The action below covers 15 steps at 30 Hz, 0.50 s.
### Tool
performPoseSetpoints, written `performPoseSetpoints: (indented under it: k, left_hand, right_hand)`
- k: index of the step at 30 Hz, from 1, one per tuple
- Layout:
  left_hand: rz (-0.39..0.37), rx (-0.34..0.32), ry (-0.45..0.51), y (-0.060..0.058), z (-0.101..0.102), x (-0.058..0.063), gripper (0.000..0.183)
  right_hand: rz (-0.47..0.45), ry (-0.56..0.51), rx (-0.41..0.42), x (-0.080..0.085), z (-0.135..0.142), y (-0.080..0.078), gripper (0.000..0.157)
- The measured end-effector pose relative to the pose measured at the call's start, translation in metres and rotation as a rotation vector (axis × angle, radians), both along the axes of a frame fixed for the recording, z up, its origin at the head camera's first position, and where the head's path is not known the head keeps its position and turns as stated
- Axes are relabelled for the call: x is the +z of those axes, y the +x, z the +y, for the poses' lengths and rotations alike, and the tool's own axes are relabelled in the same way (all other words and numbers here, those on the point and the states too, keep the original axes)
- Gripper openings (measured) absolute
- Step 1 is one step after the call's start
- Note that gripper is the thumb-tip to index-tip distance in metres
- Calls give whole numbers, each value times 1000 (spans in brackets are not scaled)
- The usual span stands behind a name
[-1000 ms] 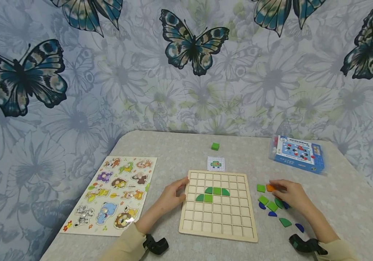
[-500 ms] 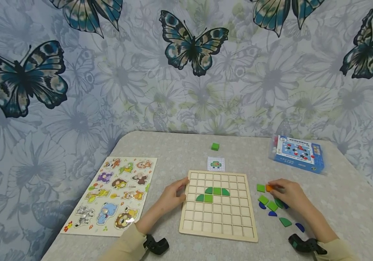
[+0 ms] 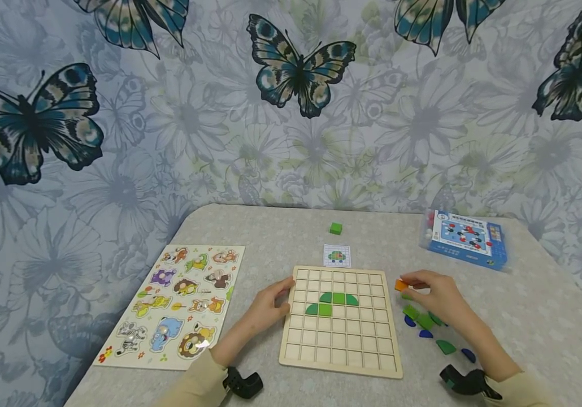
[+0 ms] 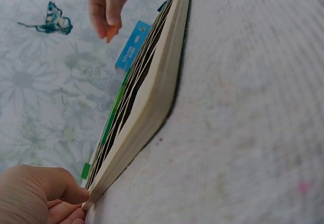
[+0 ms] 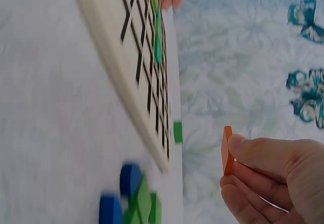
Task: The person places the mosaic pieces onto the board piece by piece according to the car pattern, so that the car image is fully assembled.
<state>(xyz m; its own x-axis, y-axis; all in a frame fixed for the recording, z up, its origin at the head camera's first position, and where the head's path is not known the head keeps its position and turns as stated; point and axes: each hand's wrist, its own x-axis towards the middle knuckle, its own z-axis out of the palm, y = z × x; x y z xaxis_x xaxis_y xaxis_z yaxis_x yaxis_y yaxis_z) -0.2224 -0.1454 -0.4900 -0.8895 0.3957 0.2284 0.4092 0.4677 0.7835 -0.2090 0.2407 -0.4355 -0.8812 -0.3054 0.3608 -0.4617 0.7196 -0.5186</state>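
Note:
My right hand (image 3: pixel 438 294) pinches an orange square tile (image 3: pixel 400 285) between thumb and fingers, just off the right edge of the wooden grid board (image 3: pixel 342 350). In the right wrist view the orange tile (image 5: pixel 227 150) stands on edge in the grip, raised over the table. My left hand (image 3: pixel 269 305) holds the board's left edge; the left wrist view shows its thumb (image 4: pixel 71 186) at the frame. Green square tiles (image 3: pixel 325 309) and green quarter-round tiles (image 3: pixel 352 299) sit in the board's middle cells. Behind the board lies a small pattern card (image 3: pixel 337 256) with a printed turtle-like figure.
Right of the board lie loose green tiles (image 3: pixel 425 321) and blue half-round tiles (image 3: pixel 468 355). A green block (image 3: pixel 335 228) stands behind the card. At the back right is a blue boxed set (image 3: pixel 466 240); an animal puzzle board (image 3: pixel 174 305) lies at the left.
The right hand has lifted the orange tile from beside the green tiles and moved it left toward the board. The left hand has stayed at the board's edge.

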Motion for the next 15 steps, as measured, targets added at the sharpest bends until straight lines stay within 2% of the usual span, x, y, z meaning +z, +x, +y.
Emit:
performPoseSetpoints:
  k: [10,15]
  left_hand:
    - [-10,-10,16,2,0,0,62]
    - [-11,-4,13,0,0,1,62]
  right_hand:
    - [-48,-74,176,0,-60,4,27]
    - [-55,-55,252,-4,-83,0,26]
